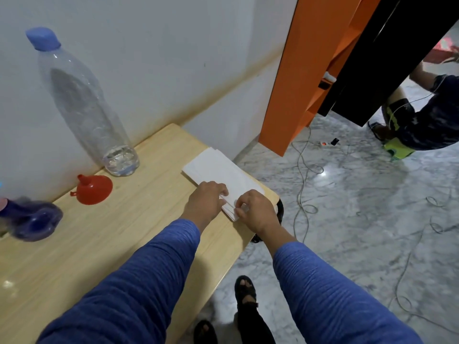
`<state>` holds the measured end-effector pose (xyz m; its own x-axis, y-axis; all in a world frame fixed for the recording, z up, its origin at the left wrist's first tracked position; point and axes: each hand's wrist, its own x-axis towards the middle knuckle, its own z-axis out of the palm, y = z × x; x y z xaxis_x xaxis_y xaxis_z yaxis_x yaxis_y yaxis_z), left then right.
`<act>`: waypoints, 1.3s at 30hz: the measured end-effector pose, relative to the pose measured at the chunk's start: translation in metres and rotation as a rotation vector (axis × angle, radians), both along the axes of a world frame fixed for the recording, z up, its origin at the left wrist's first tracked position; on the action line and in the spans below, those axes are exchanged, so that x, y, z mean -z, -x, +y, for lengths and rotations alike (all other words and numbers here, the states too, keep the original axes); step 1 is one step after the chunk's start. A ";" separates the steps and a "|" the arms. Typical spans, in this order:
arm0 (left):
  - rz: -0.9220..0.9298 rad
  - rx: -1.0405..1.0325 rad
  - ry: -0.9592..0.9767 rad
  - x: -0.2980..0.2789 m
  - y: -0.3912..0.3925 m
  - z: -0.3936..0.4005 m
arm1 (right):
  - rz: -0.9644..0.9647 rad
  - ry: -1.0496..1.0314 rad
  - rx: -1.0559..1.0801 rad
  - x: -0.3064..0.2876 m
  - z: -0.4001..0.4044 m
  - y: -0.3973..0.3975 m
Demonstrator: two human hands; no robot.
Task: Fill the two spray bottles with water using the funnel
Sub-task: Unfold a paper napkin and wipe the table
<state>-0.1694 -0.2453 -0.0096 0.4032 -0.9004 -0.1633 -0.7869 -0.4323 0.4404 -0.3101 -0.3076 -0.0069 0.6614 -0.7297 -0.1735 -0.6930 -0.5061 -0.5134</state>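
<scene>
both hands pinch the near edge of a blank white paper stack [221,175]: the left hand [207,198] and right hand [255,209]; the clear water bottle [84,103] shows no readable label.

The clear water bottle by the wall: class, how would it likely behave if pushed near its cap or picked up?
The clear water bottle is tall and narrow with only a little water at the base, so it probably feels light. A push near its blue cap could tip it. Its thin-looking walls may dent under a firm grip.
</scene>
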 end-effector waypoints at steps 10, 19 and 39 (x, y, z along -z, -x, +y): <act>0.015 -0.030 0.091 -0.004 -0.003 -0.001 | -0.126 -0.002 -0.012 -0.009 -0.007 0.005; -0.036 -0.038 0.234 -0.021 -0.010 -0.011 | -0.221 0.072 0.013 -0.038 -0.017 0.005; -0.247 -0.255 0.398 -0.128 -0.097 0.053 | -0.323 0.286 -0.205 -0.167 -0.025 -0.083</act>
